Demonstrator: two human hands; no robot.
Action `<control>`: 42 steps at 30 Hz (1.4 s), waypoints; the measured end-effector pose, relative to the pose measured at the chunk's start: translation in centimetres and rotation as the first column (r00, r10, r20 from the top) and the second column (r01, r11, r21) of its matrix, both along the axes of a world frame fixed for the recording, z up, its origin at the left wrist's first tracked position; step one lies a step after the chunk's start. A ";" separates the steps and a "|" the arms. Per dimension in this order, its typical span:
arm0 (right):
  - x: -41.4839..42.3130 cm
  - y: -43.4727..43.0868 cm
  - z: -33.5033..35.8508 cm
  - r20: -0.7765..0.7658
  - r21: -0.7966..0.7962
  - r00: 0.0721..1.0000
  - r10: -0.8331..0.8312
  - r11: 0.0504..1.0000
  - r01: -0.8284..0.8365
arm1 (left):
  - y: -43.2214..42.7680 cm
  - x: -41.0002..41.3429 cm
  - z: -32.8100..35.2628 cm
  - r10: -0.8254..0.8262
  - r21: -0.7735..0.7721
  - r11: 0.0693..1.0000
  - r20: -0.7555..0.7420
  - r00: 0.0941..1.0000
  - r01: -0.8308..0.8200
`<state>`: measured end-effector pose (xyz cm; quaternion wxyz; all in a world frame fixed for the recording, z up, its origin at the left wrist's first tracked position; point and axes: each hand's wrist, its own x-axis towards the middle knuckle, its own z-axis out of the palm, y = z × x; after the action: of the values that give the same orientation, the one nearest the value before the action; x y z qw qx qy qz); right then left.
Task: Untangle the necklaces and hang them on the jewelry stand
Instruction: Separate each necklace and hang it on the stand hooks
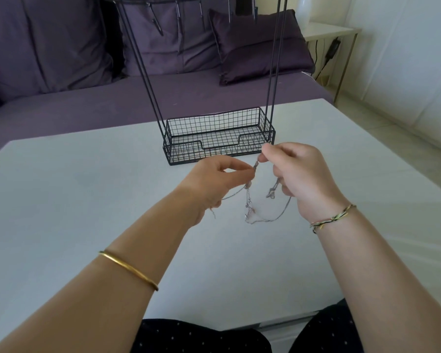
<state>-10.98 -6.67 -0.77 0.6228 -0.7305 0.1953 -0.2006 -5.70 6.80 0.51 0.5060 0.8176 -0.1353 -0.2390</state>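
The tangled necklaces [250,200], thin silver chains, hang in the air just above the table [87,187], strung between both hands, with loops drooping down at 6 o'clock from the fingertips. The left hand [214,182], at 9 o'clock from the tangle, pinches a strand between thumb and forefinger; its other fingers curl under, and another chain runs beneath them. The right hand [298,174], at 3 o'clock, pinches the upper end of the same strand with thumb and forefinger, and its lower fingers are curled round a second knotted bunch. The two pinches sit close together.

At 12 o'clock from the tangle stands the black wire jewelry stand [214,123], its basket base on the table and its hooks bare. A gold bangle [129,270] circles the left forearm, a woven bracelet [332,217] the right wrist. Beyond the table is a purple sofa [61,59] with a cushion [260,47].
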 end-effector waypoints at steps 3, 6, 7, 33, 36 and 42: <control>0.0 0.2 0.0 0.008 -0.004 0.999 0.041 0.999 -0.041 | -0.4 -0.2 -0.1 0.001 -0.042 0.999 0.048 0.999 0.001; 0.0 0.2 0.1 0.013 -0.006 0.999 0.040 0.999 -0.040 | -0.6 -0.1 -0.2 0.034 -0.071 0.997 0.070 0.997 -0.029; -0.1 0.1 0.1 0.017 -0.009 0.999 0.032 0.999 -0.032 | -0.5 0.0 -0.3 0.043 -0.081 0.996 0.075 0.996 -0.037; 0.1 -0.2 -0.5 -0.050 -0.131 0.998 0.045 0.990 -0.051 | -0.8 0.0 0.1 0.214 -0.209 0.958 0.074 0.974 -0.195; 0.0 -0.3 -0.7 -0.044 -0.162 0.995 0.088 0.982 -0.094 | -0.8 0.1 0.1 0.241 -0.168 0.961 0.114 0.964 -0.220; 0.2 0.0 -0.7 -0.009 -0.228 0.996 0.087 0.970 -0.086 | -0.6 -0.2 0.3 0.216 -0.195 0.959 0.043 0.976 -0.204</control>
<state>-10.79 -6.68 -1.48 0.5430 -0.8050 0.1387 -0.1947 -5.86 6.17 0.80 0.5996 0.7825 -0.0860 -0.1441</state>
